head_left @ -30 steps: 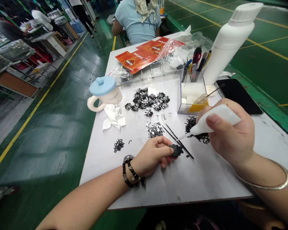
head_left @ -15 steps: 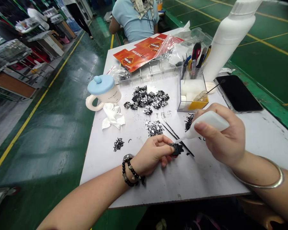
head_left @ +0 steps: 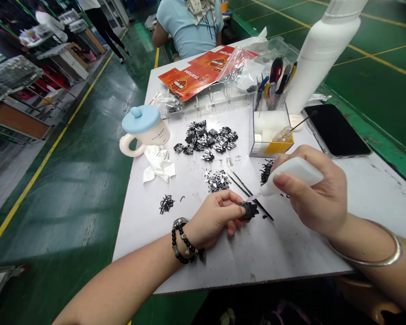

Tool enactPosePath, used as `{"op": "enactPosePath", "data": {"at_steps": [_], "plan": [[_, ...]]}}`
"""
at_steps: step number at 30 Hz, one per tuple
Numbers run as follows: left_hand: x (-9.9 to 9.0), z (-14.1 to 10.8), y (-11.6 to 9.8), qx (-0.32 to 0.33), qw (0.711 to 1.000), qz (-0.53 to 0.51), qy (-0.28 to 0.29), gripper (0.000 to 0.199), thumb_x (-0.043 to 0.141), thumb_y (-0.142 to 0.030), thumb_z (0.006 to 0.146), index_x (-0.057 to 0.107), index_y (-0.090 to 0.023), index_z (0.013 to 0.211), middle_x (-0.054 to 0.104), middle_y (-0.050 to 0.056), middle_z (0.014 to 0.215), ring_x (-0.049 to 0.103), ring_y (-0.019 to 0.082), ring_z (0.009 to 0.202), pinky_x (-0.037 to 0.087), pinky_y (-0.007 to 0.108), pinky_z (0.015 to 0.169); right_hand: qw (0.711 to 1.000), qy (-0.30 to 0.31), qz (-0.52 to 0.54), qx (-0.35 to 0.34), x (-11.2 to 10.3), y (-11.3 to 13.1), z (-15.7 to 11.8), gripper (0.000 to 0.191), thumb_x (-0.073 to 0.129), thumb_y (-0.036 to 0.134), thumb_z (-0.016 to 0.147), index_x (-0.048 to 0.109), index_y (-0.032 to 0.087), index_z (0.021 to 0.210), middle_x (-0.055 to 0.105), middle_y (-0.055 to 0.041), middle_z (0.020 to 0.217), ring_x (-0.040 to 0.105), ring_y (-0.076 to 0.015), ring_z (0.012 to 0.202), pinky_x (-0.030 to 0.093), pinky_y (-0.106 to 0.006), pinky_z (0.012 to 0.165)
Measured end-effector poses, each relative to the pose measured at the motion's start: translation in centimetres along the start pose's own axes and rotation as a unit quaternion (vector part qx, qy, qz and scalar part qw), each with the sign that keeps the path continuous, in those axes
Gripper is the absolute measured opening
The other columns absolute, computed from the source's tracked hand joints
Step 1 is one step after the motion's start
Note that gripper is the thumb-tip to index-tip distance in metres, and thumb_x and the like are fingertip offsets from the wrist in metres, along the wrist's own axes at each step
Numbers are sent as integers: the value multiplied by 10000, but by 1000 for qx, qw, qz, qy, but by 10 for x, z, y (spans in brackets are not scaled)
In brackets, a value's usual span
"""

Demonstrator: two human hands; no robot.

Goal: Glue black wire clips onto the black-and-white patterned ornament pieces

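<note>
- Two closed grips: left hand (head_left: pixel 219 212) pinches black plastic part (head_left: pixel 250 211); right hand (head_left: pixel 320 205) wraps white squeeze bottle (head_left: pixel 301 170).
- Dispensing seems likely; next calls for steady nozzle (head_left: pixel 257 194), gentle squeeze.

It's all white on the squeeze bottle (head_left: pixel 297 174), solid black on the small part (head_left: pixel 250 211)! Sky-blue lid (head_left: pixel 142 119) on a cream mug (head_left: pixel 158 135), orange-red printed sheet (head_left: pixel 196 73), and yellow lines (head_left: pixel 20 198) striping that green floor (head_left: pixel 91 194)!

Phone (head_left: pixel 338 131) behind squeeze bottle (head_left: pixel 302 169); mug (head_left: pixel 159 135) left
</note>
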State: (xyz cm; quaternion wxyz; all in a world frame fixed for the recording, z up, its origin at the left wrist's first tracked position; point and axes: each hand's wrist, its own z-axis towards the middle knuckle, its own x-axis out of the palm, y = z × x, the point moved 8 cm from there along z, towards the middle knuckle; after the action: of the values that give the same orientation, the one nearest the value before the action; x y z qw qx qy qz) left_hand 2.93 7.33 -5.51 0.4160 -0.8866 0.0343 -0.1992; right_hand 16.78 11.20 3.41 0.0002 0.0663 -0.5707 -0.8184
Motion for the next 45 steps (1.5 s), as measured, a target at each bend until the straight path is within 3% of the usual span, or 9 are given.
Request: {"op": "enactPosePath", "data": {"at_steps": [11,17,24,33,45], "plan": [[0,0,-2,13,1000,12,7,143,617,-179,645,513,-152,739,597,-22,532,418,33,319,310,145,340,1000,-2,-5,-7,0,0,0,253,630,356,827,455,251,678,462,-9,623,416,-166,550,303,-333,491],[-2,1,1,0,1000,9,4,176,643,-202,630,521,-154,747,610,4,565,477,63,385,300,136,319,998,-57,26,-9,-10,2,1,271,650,396,800,464,248,670,519,-15,655,490,-187,590,368,-361,544],[-1,0,-1,10,1000,12,5,161,630,-192,644,516,-152,750,596,-20,525,425,36,325,308,145,340,1000,-15,-3,8,-2,-4,1,249,629,416,810,472,261,693,483,-14,611,427,-173,532,331,-348,485],[0,1,-1,10,1000,5,10,142,620,-169,639,523,-153,742,592,-34,505,416,30,307,317,151,352,1000,-7,3,-1,-1,-2,0,244,627,387,827,472,254,693,483,-13,625,435,-167,552,321,-335,490],[-1,0,1,-1,1000,8,3,177,652,-202,623,522,-150,732,604,1,545,463,55,373,308,125,313,996,-40,76,20,-9,-2,1,275,667,417,788,497,235,672,478,5,602,446,-170,557,361,-353,550]]}}
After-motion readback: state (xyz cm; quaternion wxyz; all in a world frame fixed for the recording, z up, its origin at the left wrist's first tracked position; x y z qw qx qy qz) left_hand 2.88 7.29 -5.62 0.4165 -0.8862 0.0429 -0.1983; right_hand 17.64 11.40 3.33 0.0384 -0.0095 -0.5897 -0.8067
